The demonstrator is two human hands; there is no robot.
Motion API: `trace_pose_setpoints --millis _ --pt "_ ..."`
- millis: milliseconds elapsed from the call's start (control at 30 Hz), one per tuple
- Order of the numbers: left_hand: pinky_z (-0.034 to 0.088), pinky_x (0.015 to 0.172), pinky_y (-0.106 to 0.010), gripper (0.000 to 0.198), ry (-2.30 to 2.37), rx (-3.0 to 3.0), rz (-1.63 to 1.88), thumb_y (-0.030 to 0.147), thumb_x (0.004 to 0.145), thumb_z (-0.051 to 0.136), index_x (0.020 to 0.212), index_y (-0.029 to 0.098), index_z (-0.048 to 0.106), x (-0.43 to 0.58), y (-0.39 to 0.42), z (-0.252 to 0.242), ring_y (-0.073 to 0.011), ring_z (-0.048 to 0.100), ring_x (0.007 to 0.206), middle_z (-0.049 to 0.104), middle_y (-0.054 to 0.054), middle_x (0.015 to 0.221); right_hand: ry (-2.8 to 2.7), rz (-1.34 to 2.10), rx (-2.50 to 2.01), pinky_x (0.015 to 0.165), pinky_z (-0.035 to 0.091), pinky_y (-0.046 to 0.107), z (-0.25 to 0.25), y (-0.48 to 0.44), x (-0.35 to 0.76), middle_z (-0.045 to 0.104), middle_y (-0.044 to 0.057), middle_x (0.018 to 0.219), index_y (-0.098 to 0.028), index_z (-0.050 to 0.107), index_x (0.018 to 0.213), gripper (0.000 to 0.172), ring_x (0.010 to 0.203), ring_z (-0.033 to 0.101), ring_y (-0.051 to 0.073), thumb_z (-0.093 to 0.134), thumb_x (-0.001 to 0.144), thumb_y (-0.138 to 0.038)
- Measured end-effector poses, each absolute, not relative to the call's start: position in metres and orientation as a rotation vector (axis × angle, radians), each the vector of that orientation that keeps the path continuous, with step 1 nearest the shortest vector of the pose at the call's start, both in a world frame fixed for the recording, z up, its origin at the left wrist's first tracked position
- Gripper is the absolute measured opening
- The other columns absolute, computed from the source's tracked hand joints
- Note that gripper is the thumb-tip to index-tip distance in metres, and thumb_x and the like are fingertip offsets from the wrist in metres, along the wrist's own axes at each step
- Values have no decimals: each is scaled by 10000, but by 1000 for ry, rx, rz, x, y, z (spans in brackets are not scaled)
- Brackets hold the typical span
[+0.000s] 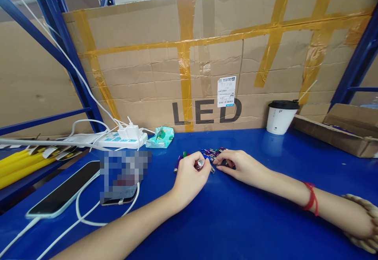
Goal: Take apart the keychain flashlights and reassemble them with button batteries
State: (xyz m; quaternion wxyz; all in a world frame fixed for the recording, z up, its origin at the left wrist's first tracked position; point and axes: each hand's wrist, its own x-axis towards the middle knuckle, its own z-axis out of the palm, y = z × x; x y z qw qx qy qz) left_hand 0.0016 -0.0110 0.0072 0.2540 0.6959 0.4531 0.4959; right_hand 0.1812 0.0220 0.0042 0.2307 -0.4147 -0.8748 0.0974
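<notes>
My left hand (189,177) is curled around a small red cylinder with a silver end (199,164), held just above the blue table (236,220). My right hand (239,164) rests on the table with its fingers pinched on a small dark piece at the edge of a heap of small coloured metal parts (212,153). A few loose parts, one purple (177,164) and one green, lie to the left of the heap. A red cord circles my right wrist.
A white paper cup with a black lid (280,116) stands at the back right beside a flat cardboard box (336,132). At the left lie a power strip with chargers (118,138), a tissue pack (161,137), two phones on cables (63,191) and yellow tubes (20,165). A taped cardboard wall marked LED closes the back.
</notes>
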Motion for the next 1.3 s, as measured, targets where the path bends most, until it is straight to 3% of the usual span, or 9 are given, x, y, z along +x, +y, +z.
trace_pose_setpoints --millis 267,667,933,1300 --pt "219 502 -223 287 1239 1901 1335 301 725 438 517 183 281 2 -11 7 -96 294 504 288 54 496 -2435 78 -1270 563 415 242 12 17 181 648 -8 836 -260 688 806 140 701 603 172 578 836 -342" --pt "229 487 -215 292 1203 1939 1345 288 736 452 506 178 310 2 -10 6 -89 296 484 302 56 482 -2483 197 -1286 630 447 286 12 17 182 626 25 791 -218 620 834 160 711 584 192 528 857 -347" --pt "234 480 -211 286 1172 1958 1345 276 731 453 504 177 309 1 -10 5 -85 293 478 297 57 482 -2497 289 -1238 852 431 380 11 20 182 611 19 742 -211 578 801 185 753 586 205 490 868 -361" --pt "238 477 -209 290 1175 1954 1347 289 729 456 504 177 313 2 -10 5 -85 294 474 298 55 481 -2482 330 -1269 655 440 309 7 21 184 614 42 793 -199 580 829 208 736 567 201 476 872 -373"
